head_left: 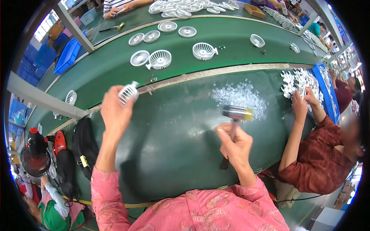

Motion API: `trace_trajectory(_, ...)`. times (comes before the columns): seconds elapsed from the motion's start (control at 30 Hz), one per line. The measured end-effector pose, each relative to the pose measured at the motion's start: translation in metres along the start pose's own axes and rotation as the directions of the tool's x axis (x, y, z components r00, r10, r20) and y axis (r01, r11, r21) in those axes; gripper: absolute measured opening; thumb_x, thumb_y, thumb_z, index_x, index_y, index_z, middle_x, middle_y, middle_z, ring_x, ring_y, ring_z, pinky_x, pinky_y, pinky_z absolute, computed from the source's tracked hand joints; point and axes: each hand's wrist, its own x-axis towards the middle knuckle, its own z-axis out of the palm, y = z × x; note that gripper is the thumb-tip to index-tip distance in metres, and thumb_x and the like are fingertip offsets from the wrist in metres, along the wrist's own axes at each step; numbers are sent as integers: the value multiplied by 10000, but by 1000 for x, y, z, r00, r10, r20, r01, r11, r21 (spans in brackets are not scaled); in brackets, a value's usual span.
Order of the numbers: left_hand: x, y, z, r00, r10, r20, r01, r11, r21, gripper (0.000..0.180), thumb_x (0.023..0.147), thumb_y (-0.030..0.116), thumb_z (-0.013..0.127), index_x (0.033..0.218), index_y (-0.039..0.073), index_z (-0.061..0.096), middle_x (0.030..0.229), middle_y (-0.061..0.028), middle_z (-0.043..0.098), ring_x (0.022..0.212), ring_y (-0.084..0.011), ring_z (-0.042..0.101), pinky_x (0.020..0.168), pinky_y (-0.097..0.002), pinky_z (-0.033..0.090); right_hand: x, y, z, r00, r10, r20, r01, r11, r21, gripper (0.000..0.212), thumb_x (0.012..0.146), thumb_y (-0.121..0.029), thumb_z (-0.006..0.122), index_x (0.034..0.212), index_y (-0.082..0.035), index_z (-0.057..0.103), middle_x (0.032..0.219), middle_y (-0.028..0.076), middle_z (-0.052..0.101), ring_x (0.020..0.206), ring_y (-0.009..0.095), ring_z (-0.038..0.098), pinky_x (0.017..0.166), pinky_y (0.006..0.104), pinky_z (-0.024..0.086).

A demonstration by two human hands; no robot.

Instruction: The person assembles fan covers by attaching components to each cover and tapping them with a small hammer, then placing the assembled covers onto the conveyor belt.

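White fan housing (128,93) held up in the left hand (116,111), mallet (235,112) in the right hand (237,145).
Right fingers (243,135) wrap the mallet's handle over the green counter (177,154); farther out, the left fingers (110,96) grip the fan housing, raised near the counter's far edge, left of a pile of clear plastic pieces (246,96). To the right, a co-worker in a dark red shirt (316,161) handles a white part (302,91) beside a heap of white plastic parts (306,79). Beyond, round white fan grilles (151,36) lie on a green conveyor belt (239,50).
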Motion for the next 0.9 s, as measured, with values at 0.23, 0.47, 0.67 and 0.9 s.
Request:
trace_trajectory(0.23,65,-5,67,906,418,-62,-417,909,29,332,808,89,665,1121,20,580,1191,-179,567,1098,-376,534,934,-457,456,-9,-7,-19,941,-337,-43,337,910,240,264,1006,-59,482,757,29,502,788,179,599,407,56,397,376,216,352)
trace_trajectory(0.47,99,132,180,654,726,214,-736,675,-41,472,821,79,570,1287,41,507,1437,-149,454,1189,-343,522,963,-454,448,-8,3,-17,960,-277,-42,280,946,165,393,1029,-153,464,688,33,519,576,81,534,387,43,347,371,223,294)
trace_trajectory(0.67,107,153,224,729,678,95,-684,727,63,143,734,60,619,867,31,663,899,-120,657,920,-287,608,775,-433,476,-7,11,-14,902,-425,-68,430,878,210,206,1002,-82,509,835,32,548,676,143,582,382,57,345,372,216,303)
trace_trajectory(0.9,43,163,112,894,406,-189,-446,774,-450,264,848,293,656,759,49,613,719,-131,633,696,-305,610,615,-444,465,-4,-1,-6,970,-199,-137,216,969,117,104,940,-9,590,1015,37,645,771,121,673,451,46,440,406,197,337)
